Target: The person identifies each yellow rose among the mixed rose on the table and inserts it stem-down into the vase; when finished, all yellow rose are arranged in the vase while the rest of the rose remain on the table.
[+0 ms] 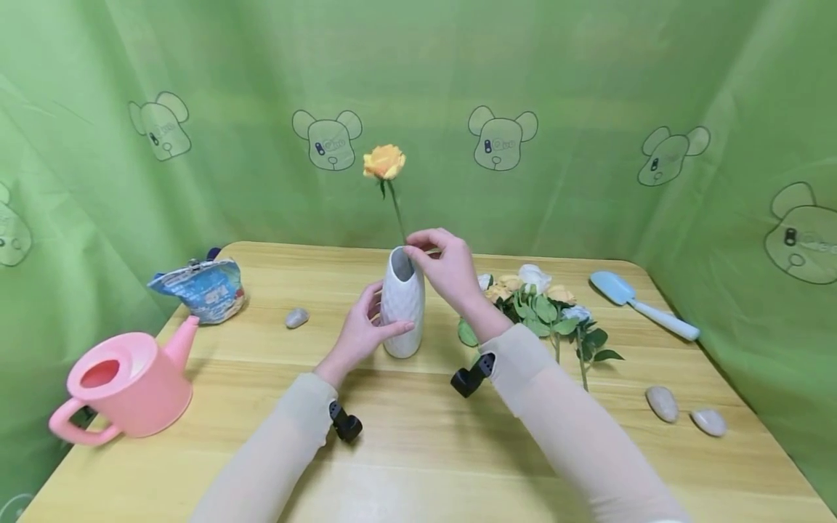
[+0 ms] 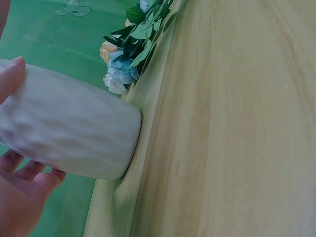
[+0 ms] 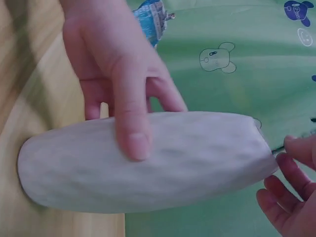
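Note:
A white textured vase (image 1: 403, 312) stands upright on the wooden table. My left hand (image 1: 361, 330) grips its side, the thumb (image 3: 134, 140) across the front and the other fingers behind. At the vase's mouth my right hand (image 1: 447, 269) pinches the stem of a yellow-orange rose (image 1: 384, 162). The bloom rises above the vase, tilted slightly left. In the right wrist view the right hand's fingertips (image 3: 291, 163) are at the rim, around the thin stem. How far the stem reaches inside is hidden by the vase wall.
Right of the vase lies a bunch of artificial flowers (image 1: 539, 301). Beyond it are a light-blue trowel (image 1: 644, 301) and two stones (image 1: 662, 403). On the left stand a pink watering can (image 1: 131, 381) and a blue bag (image 1: 208, 290), with another stone (image 1: 296, 317) nearby.

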`<state>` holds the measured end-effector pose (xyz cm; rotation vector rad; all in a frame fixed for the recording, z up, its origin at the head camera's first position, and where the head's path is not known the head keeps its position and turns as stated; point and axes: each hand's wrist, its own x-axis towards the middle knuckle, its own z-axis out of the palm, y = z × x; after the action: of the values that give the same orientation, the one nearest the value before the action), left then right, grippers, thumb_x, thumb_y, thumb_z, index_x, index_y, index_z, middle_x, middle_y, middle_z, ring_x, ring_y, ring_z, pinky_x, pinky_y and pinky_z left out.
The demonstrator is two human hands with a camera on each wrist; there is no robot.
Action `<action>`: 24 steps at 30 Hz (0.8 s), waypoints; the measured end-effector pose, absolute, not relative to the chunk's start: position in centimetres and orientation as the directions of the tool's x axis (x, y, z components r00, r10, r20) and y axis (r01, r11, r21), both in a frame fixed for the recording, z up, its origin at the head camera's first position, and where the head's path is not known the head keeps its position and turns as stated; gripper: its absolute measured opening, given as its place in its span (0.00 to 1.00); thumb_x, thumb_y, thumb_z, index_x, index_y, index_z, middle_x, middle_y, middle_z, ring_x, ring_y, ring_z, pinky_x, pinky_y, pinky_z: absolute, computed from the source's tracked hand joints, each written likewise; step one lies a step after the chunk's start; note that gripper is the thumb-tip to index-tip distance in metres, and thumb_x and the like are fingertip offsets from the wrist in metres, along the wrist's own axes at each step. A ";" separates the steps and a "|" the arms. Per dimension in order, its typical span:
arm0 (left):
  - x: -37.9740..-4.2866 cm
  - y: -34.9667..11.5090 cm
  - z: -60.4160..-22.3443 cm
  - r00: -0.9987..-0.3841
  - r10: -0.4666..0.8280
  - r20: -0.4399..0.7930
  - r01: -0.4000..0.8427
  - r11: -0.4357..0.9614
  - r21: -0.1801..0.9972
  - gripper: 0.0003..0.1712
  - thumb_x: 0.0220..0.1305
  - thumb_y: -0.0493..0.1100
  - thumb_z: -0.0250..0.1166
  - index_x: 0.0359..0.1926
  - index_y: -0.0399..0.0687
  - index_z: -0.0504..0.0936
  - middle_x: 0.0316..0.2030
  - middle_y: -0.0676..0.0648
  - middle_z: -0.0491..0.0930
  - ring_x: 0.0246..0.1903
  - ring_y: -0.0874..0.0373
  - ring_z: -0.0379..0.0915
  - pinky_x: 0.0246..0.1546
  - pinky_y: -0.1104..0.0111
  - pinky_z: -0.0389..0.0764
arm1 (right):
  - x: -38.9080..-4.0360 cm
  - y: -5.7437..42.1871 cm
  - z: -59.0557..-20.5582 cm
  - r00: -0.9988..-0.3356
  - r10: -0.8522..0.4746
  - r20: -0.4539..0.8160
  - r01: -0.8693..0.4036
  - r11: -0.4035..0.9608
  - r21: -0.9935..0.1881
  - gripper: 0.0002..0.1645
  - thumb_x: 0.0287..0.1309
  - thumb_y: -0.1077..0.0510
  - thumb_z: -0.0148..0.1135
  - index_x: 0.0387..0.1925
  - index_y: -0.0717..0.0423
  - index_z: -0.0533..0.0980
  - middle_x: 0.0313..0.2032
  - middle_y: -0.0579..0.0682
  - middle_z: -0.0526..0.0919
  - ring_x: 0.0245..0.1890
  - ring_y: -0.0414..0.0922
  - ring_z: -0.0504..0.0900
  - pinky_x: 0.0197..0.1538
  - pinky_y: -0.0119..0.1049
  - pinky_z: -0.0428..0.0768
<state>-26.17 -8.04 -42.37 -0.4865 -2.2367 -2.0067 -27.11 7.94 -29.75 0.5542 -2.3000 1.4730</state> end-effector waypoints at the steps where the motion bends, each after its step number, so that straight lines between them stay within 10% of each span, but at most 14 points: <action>1: -26.2 -8.0 -42.4 -0.944 0.173 0.280 0.298 0.084 0.951 0.45 0.45 0.46 0.76 0.64 0.55 0.63 0.58 0.47 0.69 0.57 0.52 0.66 0.58 0.61 0.69 | -27.0 8.1 -30.0 -0.859 -0.133 0.494 -0.505 0.380 -0.775 0.10 0.55 0.62 0.64 0.40 0.62 0.80 0.37 0.52 0.80 0.39 0.44 0.77 0.43 0.34 0.79; 24: -24.0 -7.9 -39.3 -0.955 0.203 0.215 0.233 0.068 0.970 0.45 0.49 0.36 0.73 0.66 0.42 0.59 0.60 0.37 0.66 0.59 0.45 0.63 0.60 0.58 0.65 | -23.2 19.9 -34.5 -0.946 -0.011 0.325 -0.308 0.356 -0.882 0.18 0.58 0.56 0.63 0.46 0.64 0.77 0.36 0.56 0.80 0.30 0.43 0.79 0.33 0.34 0.82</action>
<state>-24.02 -7.93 -39.32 -0.4652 -2.2789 -2.0783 -23.22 19.94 -34.53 0.2848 -2.3576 1.6218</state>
